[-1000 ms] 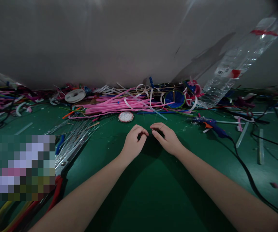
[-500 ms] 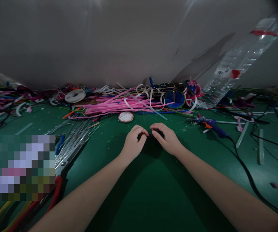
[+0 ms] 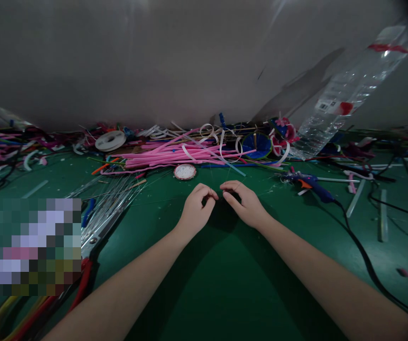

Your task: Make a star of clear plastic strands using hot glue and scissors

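Note:
My left hand [image 3: 197,208] is above the green table, thumb and fingertips pinched on what looks like a fine thread, barely visible. Facing it across a narrow gap, my right hand [image 3: 243,202] has its thumb and curled fingers closed on the same faint strand. Whatever lies between the fingertips is too small to make out. Just beyond my left hand sits a small round white disc [image 3: 184,172] with a reddish rim. Behind both hands lies a heap of pink fuzzy stems [image 3: 175,156] with curled white strips.
A blue glue gun [image 3: 312,185] with a black cord lies at right, near clear glue sticks [image 3: 383,215]. A plastic bottle [image 3: 349,94] leans against the grey wall. Red-handled scissors [image 3: 95,239] and clear strands lie left, beside a blurred-out patch. A white spool [image 3: 110,140] is behind.

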### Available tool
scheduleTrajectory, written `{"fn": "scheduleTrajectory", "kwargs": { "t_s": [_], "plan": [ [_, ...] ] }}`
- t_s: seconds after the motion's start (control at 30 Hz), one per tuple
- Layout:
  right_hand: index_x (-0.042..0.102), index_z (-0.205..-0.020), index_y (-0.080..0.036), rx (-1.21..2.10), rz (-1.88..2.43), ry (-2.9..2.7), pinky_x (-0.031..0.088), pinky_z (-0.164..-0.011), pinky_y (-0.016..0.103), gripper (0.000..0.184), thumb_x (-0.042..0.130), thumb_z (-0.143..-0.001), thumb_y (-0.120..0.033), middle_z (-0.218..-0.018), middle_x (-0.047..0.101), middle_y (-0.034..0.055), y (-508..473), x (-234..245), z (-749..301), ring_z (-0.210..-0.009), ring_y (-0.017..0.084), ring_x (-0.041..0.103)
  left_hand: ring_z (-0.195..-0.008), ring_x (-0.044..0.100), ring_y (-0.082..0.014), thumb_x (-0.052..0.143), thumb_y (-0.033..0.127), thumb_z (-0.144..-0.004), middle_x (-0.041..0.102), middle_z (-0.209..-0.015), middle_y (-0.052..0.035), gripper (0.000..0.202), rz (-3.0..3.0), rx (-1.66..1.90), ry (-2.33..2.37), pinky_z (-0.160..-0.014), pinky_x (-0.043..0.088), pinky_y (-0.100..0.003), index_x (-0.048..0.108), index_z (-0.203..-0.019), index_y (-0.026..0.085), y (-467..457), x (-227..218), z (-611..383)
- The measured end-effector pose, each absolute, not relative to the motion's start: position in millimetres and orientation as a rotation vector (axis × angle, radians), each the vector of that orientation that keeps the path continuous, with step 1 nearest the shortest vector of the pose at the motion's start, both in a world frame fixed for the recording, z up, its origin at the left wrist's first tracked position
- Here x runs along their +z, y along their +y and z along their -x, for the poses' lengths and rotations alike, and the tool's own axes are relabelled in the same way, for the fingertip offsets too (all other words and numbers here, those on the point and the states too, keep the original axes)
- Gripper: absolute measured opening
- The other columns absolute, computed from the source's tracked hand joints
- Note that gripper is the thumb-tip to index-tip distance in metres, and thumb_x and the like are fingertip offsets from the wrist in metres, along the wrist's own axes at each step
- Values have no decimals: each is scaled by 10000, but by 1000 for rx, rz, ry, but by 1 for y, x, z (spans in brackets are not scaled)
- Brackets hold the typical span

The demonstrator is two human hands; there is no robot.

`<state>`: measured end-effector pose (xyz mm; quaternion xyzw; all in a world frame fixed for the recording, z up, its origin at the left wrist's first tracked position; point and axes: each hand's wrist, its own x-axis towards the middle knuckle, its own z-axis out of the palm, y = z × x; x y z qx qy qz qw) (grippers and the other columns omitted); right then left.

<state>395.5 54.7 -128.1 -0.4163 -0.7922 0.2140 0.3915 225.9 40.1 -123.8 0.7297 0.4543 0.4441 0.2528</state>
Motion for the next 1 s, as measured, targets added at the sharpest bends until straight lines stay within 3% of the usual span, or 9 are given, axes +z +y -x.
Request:
{"fn": "scheduleTrajectory", "kwargs": {
  "t_s": [0.53,1.0],
  "plan": [
    [548,-1044,-220,556,1046,-2000,439,-881,358,248,443,-860,-348,-1056,568,67,55,-129,-396,-985,179,542,-790,529,-140,425,65,-792,522,-819,-17,184,-1977,1203,1234,-745,423,-287,564,-747,177,41,-124,-226],
    [569,-1017,-227,522,1041,-1994,392,-937,381,227,439,-863,-332,-1164,541,68,53,-124,-396,-1136,189,466,-796,524,-137,423,62,-794,515,-822,-16,185,-1980,1202,1230,-745,414,-281,562,-744,174,40,-124,-225]
  ]
}}
